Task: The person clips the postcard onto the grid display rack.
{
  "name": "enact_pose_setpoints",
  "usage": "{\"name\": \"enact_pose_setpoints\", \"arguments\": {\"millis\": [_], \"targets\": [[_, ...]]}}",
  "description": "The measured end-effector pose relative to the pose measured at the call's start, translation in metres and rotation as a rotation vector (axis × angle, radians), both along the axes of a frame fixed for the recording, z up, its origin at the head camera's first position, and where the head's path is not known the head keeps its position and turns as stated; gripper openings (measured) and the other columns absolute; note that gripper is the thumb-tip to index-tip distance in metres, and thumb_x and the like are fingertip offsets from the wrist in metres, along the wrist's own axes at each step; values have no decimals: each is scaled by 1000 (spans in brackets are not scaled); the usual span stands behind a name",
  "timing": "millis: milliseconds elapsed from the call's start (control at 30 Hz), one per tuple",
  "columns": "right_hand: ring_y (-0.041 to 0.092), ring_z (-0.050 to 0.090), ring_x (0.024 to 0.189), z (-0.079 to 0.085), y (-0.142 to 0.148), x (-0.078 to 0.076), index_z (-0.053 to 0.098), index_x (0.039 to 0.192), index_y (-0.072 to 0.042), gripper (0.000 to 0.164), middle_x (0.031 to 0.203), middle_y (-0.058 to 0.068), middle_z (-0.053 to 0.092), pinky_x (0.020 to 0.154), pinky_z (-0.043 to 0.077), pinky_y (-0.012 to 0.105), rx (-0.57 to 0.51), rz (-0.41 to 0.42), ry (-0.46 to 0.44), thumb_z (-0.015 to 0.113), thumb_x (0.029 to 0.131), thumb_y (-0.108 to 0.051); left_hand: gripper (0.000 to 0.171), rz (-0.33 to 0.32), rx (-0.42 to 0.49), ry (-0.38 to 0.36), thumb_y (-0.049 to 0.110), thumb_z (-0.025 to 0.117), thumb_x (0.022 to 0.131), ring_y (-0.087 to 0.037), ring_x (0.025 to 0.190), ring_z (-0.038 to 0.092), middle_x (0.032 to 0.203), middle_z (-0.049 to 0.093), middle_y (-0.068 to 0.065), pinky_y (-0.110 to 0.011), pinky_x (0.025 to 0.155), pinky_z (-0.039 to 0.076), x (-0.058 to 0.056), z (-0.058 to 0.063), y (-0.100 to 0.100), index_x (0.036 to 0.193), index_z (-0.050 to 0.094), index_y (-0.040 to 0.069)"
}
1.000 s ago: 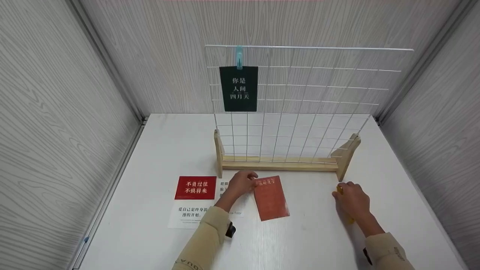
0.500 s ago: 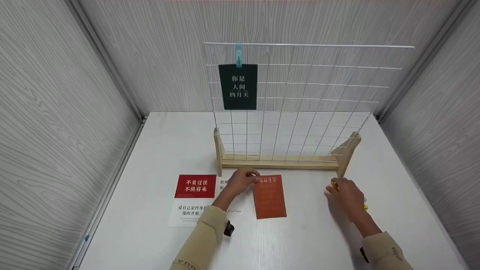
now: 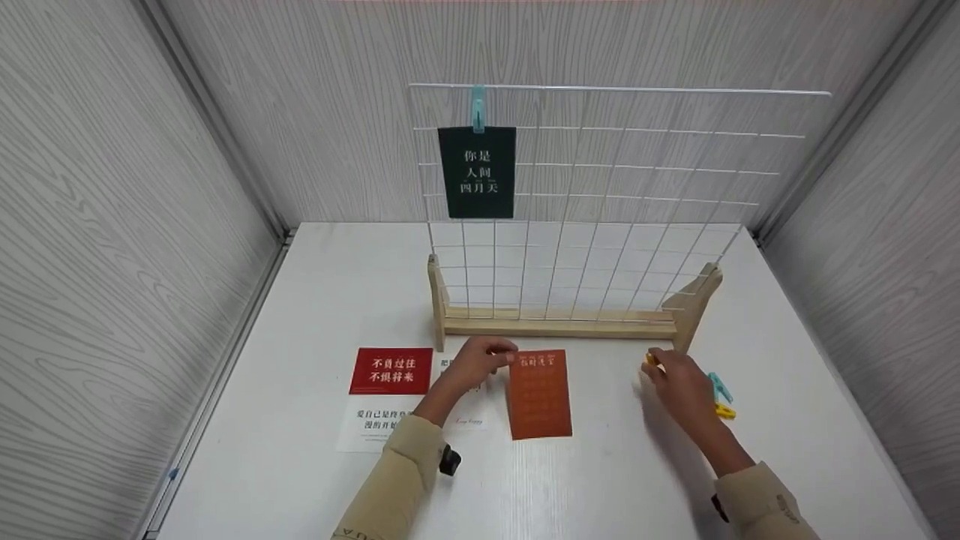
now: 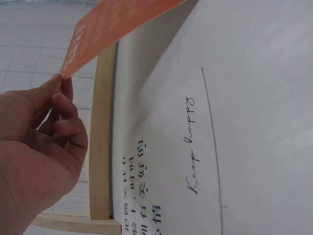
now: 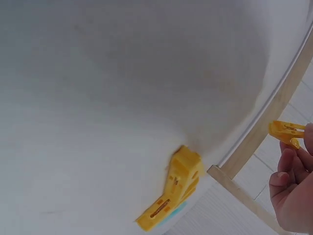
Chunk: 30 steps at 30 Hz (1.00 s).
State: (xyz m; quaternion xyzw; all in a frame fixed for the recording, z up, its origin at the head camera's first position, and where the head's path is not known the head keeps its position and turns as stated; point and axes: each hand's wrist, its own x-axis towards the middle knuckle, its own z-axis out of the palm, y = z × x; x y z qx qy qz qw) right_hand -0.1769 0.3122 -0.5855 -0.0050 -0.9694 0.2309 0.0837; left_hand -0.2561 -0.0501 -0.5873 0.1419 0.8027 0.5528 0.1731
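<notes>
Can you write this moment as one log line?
left hand: pinches orange card by corner | right hand: holds yellow clip | grid rack: dark card hung by blue clip

The white table (image 3: pixel 592 487) bears cards (image 3: pixel 391 371), clips (image 3: pixel 724 411), a stand (image 3: pixel 559 328).

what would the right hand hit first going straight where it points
The right hand would likely meet the wooden bar first, or the wire grid if high enough; depth is unclear.
</notes>
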Motion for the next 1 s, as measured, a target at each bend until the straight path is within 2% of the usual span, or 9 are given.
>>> {"name": "enact_pose_setpoints", "arguments": {"millis": [100, 233, 400, 567, 667, 833, 1000], "targets": [[27, 61, 88, 4, -5, -1, 64, 125, -4, 30, 106, 14, 69, 76, 54, 43, -39, 3, -4, 64, 100, -21, 17, 17, 9, -2, 23, 68, 97, -29, 86, 63, 100, 70, 0, -39, 72, 53, 0, -1, -1, 110, 76, 15], [24, 59, 83, 8, -12, -2, 64, 124, -5, 29, 103, 11, 69, 72, 52, 38, -70, 16, 4, 63, 101, -23, 13, 42, 16, -10, 25, 70, 96, -16, 70, 56, 91, 69, 1, -28, 61, 45, 1, -2, -1, 104, 77, 17], [25, 61, 88, 14, -19, -1, 59, 131, -4, 33, 106, 13, 67, 78, 55, 43, -88, 47, 55, 62, 101, -19, 13, 58, 62, -43, 23, 71, 95, -12, 64, 51, 87, 68, 1, -27, 58, 41, 3, -2, 0, 102, 76, 15], [24, 59, 86, 21, -28, -2, 62, 129, -6, 30, 105, 11, 67, 72, 52, 38, -106, 58, 83, 62, 101, -17, 13, 96, 87, -69, 27, 72, 94, -12, 63, 50, 94, 70, -16, -28, 56, 39, 6, 0, 0, 101, 76, 16], [24, 60, 87, 24, -33, -2, 62, 130, -5, 31, 106, 11, 68, 73, 54, 39, -124, 63, 101, 62, 101, -17, 14, 122, 88, -72, 30, 71, 94, -12, 63, 50, 97, 70, -17, -27, 55, 39, 7, 2, 1, 101, 76, 18], [28, 66, 95, 31, -40, -3, 59, 137, -5, 39, 111, 14, 68, 80, 58, 46, -158, 98, 172, 63, 99, -12, 17, 135, 117, -51, 29, 71, 94, -11, 62, 51, 92, 72, -4, -27, 56, 40, 6, 10, 3, 103, 76, 16], [23, 63, 92, 41, -47, -5, 60, 134, -7, 34, 111, 11, 66, 79, 57, 41, -182, 120, 180, 62, 100, -12, 13, 136, 115, -38, 23, 70, 96, -11, 63, 52, 94, 73, -6, -27, 57, 40, 5, 25, 6, 103, 75, 14]]}}
